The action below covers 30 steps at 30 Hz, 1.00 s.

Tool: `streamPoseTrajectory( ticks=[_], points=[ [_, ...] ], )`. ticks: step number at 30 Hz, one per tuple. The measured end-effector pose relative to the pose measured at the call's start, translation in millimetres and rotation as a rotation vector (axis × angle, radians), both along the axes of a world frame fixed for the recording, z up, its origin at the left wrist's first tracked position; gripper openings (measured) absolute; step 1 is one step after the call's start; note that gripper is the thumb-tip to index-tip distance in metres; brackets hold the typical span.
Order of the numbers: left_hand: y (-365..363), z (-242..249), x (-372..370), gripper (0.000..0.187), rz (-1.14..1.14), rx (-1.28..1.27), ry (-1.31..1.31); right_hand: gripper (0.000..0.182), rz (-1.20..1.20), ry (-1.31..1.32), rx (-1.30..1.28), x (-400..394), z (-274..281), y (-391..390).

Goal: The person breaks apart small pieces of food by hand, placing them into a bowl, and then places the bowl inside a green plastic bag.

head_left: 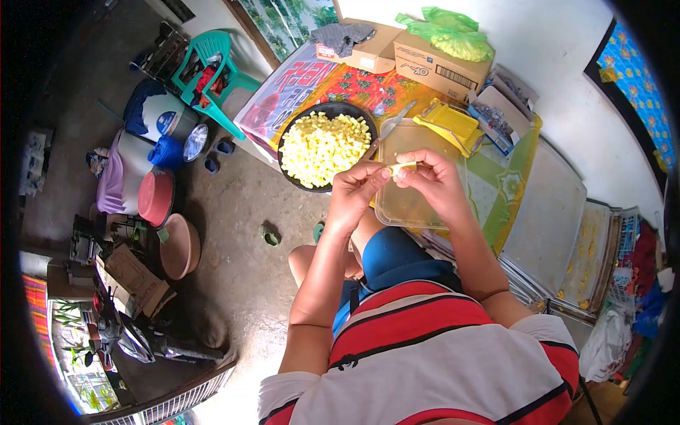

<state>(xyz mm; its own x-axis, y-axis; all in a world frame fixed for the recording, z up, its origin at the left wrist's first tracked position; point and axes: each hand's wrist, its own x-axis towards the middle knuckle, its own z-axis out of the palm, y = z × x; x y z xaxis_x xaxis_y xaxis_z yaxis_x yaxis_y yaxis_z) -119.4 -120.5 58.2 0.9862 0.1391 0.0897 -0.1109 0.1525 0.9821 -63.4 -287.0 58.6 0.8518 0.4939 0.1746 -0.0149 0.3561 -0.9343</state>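
Both hands meet above a clear plastic tray point(407, 209), pinching a small pale yellow piece point(402, 168) between them. My left hand point(358, 191) has its thumb and fingers closed at the left end of the piece. At its right end, my right hand point(435, 185) grips with thumb and fingertips. Left of the tray, a black round pan point(286, 164) is heaped with yellow cubes point(322, 149). A knife point(397, 122) lies across the tray's upper left corner, its handle towards the pan. Beside the tray's upper right is a yellow slatted plastic item point(450, 124).
Cardboard boxes point(439, 67) with a green plastic bag point(453, 35) stand at the table's back. A green chair point(212, 64) is at the upper left. Basins point(178, 246) and a cardboard box point(131, 280) are on the left floor. Flat panels point(542, 212) lean at right.
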Motion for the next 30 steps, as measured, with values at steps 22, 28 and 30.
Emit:
streamPoseTrajectory(
  ticks=[22, 28, 30],
  points=[
    [-1, 1, -3, 0.007, -0.101, -0.114, -0.010, 0.022, 0.062, 0.011, 0.021, -4, 5, -1],
    [-1, 0, -4, 0.007, -0.109, -0.109, -0.022, 0.023, 0.081, 0.049, 0.042, -6, 8, -2],
    [-1, -1, -4, 0.007, -0.119, -0.109, -0.024, 0.023, 0.093, 0.059, 0.045, -5, 8, -3]
  ],
)
